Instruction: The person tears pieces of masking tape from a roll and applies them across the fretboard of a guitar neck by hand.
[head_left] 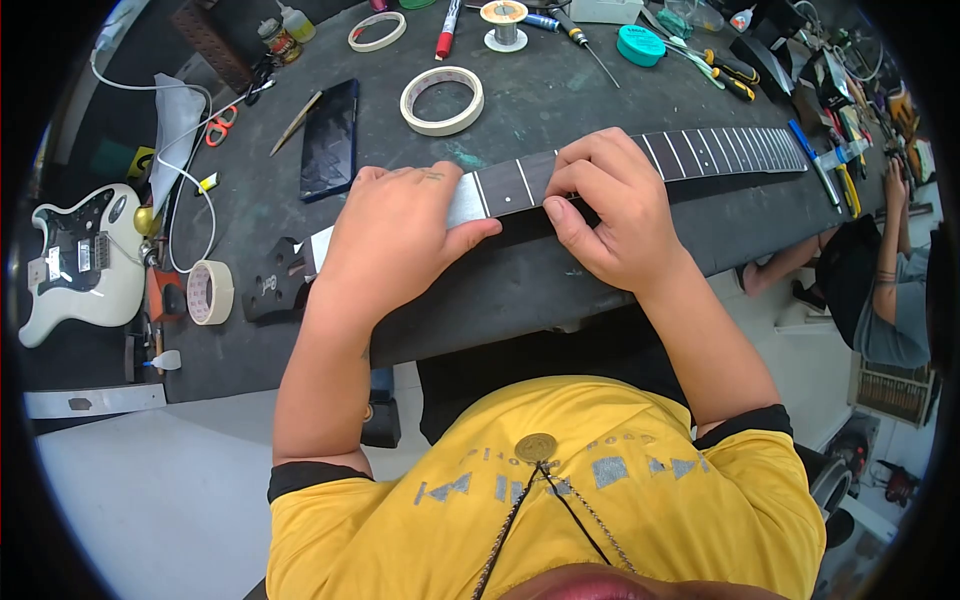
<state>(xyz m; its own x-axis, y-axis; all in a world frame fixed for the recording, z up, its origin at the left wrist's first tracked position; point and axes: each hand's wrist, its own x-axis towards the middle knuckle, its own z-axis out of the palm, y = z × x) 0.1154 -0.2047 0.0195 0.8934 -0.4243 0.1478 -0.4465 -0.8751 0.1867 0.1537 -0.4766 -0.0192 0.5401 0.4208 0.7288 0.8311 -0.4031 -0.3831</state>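
A guitar neck (700,152) with a dark fretboard lies across the workbench, its black headstock (272,284) to the left. My left hand (388,235) lies over the headstock end, fingers curled over the far edge and thumb pointing right, gripping the neck and a pale flat strip (466,201) that shows beside it. Farther right, my right hand (615,205) is curled around the fretboard, with fingertips on its near side and the thumb below. What lies beneath my left palm is hidden.
The dark bench (520,100) holds a tape roll (442,101), a phone (329,140), red scissors (221,126), a solder spool (505,26) and a teal tin (640,45). A white guitar body (85,262) lies left. Tools and a seated person (890,290) are at right.
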